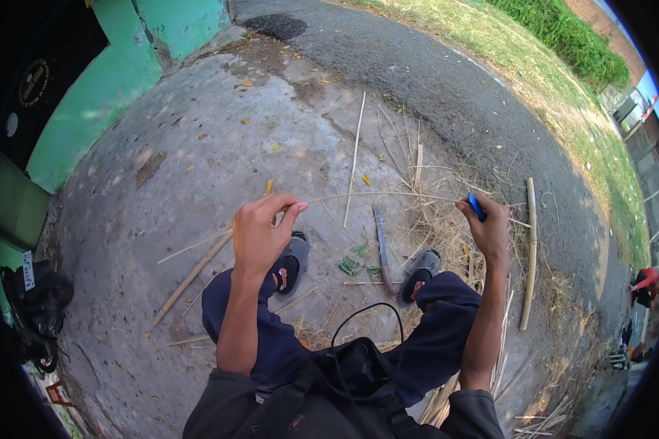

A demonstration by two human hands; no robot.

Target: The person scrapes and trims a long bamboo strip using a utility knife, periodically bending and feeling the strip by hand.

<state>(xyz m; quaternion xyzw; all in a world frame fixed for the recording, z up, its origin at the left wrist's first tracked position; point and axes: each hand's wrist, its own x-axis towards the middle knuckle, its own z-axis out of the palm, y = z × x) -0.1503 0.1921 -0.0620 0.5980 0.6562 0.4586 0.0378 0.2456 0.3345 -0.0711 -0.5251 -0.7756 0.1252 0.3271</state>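
A thin, pale bamboo strip [379, 193] stretches between my hands in a slight upward bow, above the ground. Its left end is pinched between the thumb and fingers of my left hand [260, 230]. My right hand [490, 230] grips the other end between thumb and fingertips. Tucked in that same hand is a small blue object [477, 207], mostly covered by the fingers, so its kind is unclear. Below the strip, between my shoes, lies a long knife [382, 245] with a dark blade and a brown handle.
Bamboo poles lie on the concrete at left [190, 282] and right [529, 256]. Curly bamboo shavings [447, 219] spread near my right foot. Green leaves [353, 262] lie beside the knife. A motorcycle [36, 300] stands far left; another person [646, 285] is far right.
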